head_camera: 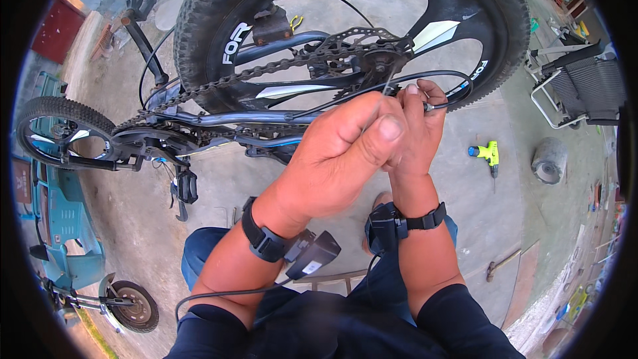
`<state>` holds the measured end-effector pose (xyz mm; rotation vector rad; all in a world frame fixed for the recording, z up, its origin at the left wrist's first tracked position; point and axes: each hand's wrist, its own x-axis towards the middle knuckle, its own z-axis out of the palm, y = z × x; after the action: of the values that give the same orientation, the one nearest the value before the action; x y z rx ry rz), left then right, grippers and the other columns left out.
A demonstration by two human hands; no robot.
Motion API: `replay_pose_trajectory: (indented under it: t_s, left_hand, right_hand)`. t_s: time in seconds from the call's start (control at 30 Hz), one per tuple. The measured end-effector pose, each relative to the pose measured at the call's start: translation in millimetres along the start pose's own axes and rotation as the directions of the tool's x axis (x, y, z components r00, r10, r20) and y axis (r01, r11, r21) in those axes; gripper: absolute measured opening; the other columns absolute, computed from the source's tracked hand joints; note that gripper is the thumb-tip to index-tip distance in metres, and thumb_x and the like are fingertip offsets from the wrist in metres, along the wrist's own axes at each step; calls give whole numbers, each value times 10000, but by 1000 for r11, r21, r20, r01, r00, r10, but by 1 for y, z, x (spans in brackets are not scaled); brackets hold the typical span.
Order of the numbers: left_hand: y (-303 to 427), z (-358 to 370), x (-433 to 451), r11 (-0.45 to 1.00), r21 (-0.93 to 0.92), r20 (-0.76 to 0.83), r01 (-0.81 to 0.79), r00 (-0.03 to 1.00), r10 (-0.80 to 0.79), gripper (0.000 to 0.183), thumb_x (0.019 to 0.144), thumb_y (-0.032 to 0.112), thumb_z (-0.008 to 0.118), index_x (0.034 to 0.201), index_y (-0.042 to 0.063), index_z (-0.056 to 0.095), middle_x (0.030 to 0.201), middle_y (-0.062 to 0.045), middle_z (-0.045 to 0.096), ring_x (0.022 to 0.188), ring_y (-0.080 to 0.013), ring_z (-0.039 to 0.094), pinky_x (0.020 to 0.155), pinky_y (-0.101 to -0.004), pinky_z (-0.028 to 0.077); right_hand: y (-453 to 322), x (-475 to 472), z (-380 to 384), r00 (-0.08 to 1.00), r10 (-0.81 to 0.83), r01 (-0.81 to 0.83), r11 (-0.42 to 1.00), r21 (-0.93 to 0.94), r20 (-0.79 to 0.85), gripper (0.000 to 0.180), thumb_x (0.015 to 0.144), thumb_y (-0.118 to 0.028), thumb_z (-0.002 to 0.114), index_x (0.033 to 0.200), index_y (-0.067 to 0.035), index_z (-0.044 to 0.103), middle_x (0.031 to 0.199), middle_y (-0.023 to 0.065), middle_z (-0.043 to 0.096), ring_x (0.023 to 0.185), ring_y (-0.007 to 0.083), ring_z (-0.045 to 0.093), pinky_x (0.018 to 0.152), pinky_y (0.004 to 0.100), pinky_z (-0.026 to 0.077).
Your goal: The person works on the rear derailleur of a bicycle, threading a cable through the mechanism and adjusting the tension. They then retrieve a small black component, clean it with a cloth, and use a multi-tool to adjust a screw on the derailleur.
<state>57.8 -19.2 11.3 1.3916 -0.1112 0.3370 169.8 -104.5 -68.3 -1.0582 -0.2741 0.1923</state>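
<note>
My left hand (354, 147) is closed, with a thin bare cable (390, 80) pinched between thumb and finger. Just behind it my right hand (422, 114) grips the end of a black cable housing (451, 74), which loops over the rear hub area. In front of both hands an upturned bicycle shows its rear wheel (461, 20), a chain (239, 77), a brake disc (366, 35) and dark frame tubes (219, 118). The rear sprocket (381, 65) lies just beyond my fingers, partly hidden by them and the housing.
A yellow-green cordless drill (491, 154) and a hammer (498, 265) lie on the concrete floor at right, near a cylindrical block (548, 160) and a folding chair (573, 82). The front wheel (65, 132) and a teal three-wheeled vehicle (65, 219) are at left.
</note>
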Motion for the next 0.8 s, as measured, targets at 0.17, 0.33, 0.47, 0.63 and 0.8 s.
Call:
replay_pose_trajectory:
  t_s: [0.17,0.33,0.47,0.63,0.8]
  left_hand:
    - [-12,-14,10,860,465,125,-211,977,172,278,1004,222,568,817,43,468,725,-65,488,624,-217,481,577,-330,410]
    - [-13,-18,20,704,589,333,-398,913,237,243,942,166,621,804,34,471,730,-107,478,614,-317,493,539,-384,418]
    - [-20,-25,18,724,549,327,-417,905,273,243,929,158,631,794,40,466,727,-104,481,602,-318,504,524,-391,413]
    - [-18,-26,18,729,545,315,-415,907,281,242,932,146,621,784,42,461,714,-100,486,577,-300,500,511,-381,407]
    - [-18,-26,16,758,515,298,-401,913,281,243,941,149,608,781,38,463,697,-94,491,564,-288,494,499,-379,397]
  right_hand:
    - [2,2,-2,999,-34,34,999,-23,12,218,1008,-120,549,1166,-28,430,808,42,569,731,94,532,664,246,470]
    - [-1,3,-2,999,-35,35,999,-37,14,201,1007,-114,551,1155,-34,441,811,52,578,724,101,537,667,256,485]
    - [-3,1,-1,1000,-3,3,999,-52,15,194,1006,-111,551,1148,-32,445,810,54,584,712,97,536,649,243,471]
    - [-5,4,-2,1000,-16,18,996,-93,26,151,1018,-140,537,1092,-35,458,794,51,580,700,91,527,625,230,444]
    - [-6,6,-2,1000,-9,11,995,-100,25,130,1027,-157,515,1043,-39,464,770,48,565,689,92,516,625,229,437]
